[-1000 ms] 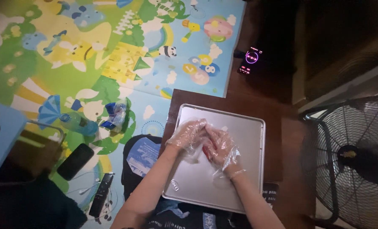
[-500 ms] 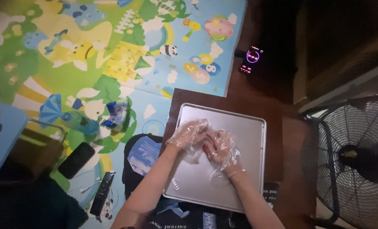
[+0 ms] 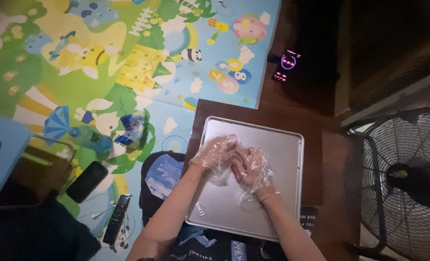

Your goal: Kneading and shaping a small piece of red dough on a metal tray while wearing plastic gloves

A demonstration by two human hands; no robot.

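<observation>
Low centre of the frame, the gloved left hand [image 3: 215, 153] and right hand [image 3: 250, 166] press together over the tray [image 3: 282, 193], cupping a small red lump [image 3: 234, 168]. Best worked low above the tray, grip gentle. Beyond lies the mat [image 3: 104, 63]; a fan [image 3: 398, 179] stands at right.

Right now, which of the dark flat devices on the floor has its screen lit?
The phone on the dark floor beyond the play mat, glowing pink. The black phone and remote on the mat are dark.
</observation>
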